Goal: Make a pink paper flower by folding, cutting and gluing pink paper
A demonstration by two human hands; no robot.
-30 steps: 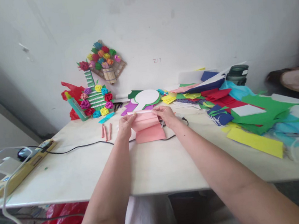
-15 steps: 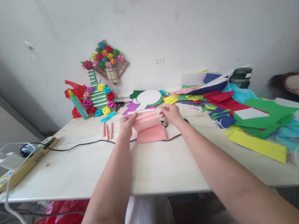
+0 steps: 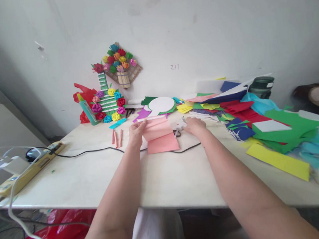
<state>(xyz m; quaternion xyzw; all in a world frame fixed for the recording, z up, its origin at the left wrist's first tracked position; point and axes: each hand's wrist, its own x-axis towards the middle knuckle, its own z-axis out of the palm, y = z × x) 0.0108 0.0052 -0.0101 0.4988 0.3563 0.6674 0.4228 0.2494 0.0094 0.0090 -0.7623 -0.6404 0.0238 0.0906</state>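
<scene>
My left hand (image 3: 137, 133) pinches the upper left edge of a pink sheet of paper (image 3: 162, 145), whose top edge is rolled or folded over. The sheet bends across its middle, and its lower part rests on the table. Right of it, my right hand (image 3: 195, 126) has its fingers closed at the end of a small white glue gun (image 3: 180, 124). Part of that tool is hidden by the fingers and the paper. Several thin rolled pink paper strips (image 3: 120, 138) lie left of my left hand.
A black cord (image 3: 82, 154) runs from the power strip (image 3: 29, 170) across the table. Behind stand a glue bottle (image 3: 88, 111) and a paper-flower guitar (image 3: 108, 102). A white round-headed cutout (image 3: 162, 104) lies at the back. Coloured paper (image 3: 278, 161) and a dark green bottle (image 3: 262, 87) occupy the right.
My right hand has left the paper's right edge and moved right to the glue gun. My left hand still holds the sheet. The view has shifted slightly.
</scene>
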